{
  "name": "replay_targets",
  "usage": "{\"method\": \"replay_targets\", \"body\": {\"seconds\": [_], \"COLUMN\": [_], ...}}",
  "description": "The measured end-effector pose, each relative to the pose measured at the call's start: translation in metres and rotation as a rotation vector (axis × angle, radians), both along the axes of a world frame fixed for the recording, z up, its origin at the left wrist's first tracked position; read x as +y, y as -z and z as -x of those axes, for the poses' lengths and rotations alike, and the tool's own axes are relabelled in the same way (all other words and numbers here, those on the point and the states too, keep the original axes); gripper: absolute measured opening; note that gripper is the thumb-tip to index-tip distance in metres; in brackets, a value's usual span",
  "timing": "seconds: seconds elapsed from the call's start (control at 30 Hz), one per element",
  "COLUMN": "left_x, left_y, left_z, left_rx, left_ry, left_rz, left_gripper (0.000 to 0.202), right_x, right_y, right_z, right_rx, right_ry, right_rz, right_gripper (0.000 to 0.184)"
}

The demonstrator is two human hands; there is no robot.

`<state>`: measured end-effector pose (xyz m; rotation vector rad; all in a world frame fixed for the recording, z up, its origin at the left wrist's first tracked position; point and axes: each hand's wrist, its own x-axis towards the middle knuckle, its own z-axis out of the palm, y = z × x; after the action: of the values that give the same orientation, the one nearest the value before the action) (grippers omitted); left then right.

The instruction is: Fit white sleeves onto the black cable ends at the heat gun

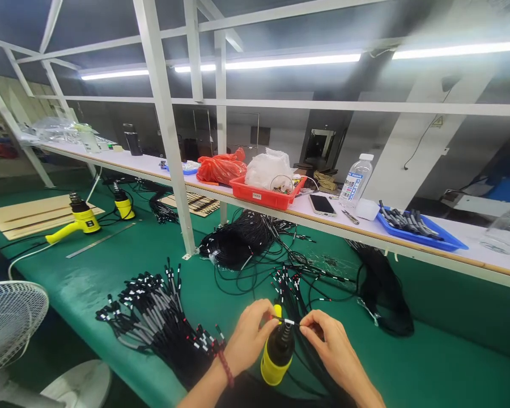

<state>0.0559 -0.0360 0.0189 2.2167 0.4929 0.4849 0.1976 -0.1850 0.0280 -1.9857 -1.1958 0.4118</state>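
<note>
Between my two hands a thin black cable [296, 323] with a white sleeve on it is stretched level. My left hand [254, 328] pinches its left end, and my right hand [326, 334] pinches it just right of the white sleeve. Directly under the sleeve stands a yellow and black heat gun [276, 354], its nozzle pointing up. To the left of my left hand lies a big bundle of black cables [165, 328] with grey sleeves and white-and-red marked ends. More black cables [287, 283] with white and red tips run behind the heat gun.
Two more heat guns, one lying nearer [83, 218], sit at the left. A shelf [335, 224] carries a red tray [263, 195], a phone [322, 204], a bottle [357, 181] and a blue tray [450, 242]. A fan [12, 323] stands left; a white post [165, 124] rises mid-bench.
</note>
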Motion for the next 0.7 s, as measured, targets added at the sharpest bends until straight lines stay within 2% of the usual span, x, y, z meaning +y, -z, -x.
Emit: {"method": "replay_targets", "body": {"seconds": [0.1,0.2,0.3,0.47,0.57,0.63,0.7], "left_x": [0.000,-0.001,-0.001,-0.002,-0.002,0.001,0.006], "left_y": [0.000,0.001,0.001,0.000,-0.002,-0.001,0.004], "left_z": [-0.001,-0.002,-0.001,-0.002,-0.003,-0.003,0.002], "left_rx": [0.066,0.126,0.097,-0.066,-0.081,-0.056,-0.014], "left_ry": [-0.022,-0.018,-0.031,0.000,-0.007,-0.027,-0.051], "left_rz": [-0.038,-0.084,-0.084,-0.017,-0.006,-0.003,0.000], "left_gripper": [0.031,0.048,0.042,0.015,0.015,0.018,0.019], "right_x": [0.000,0.000,0.001,0.004,0.005,0.003,-0.002], "right_y": [-0.002,-0.002,0.000,0.004,0.010,0.018,0.031], "right_z": [0.002,0.003,0.001,0.000,-0.004,-0.013,-0.028], "right_rx": [-0.017,0.086,0.229,0.191,0.175,0.162,0.130], "right_ry": [-0.007,-0.045,-0.007,0.073,0.072,0.157,0.340], "right_rz": [0.012,0.026,-0.040,-0.184,-0.204,-0.206,-0.212], "right_gripper": [0.026,0.025,0.013,0.024,0.030,0.034,0.038]}}
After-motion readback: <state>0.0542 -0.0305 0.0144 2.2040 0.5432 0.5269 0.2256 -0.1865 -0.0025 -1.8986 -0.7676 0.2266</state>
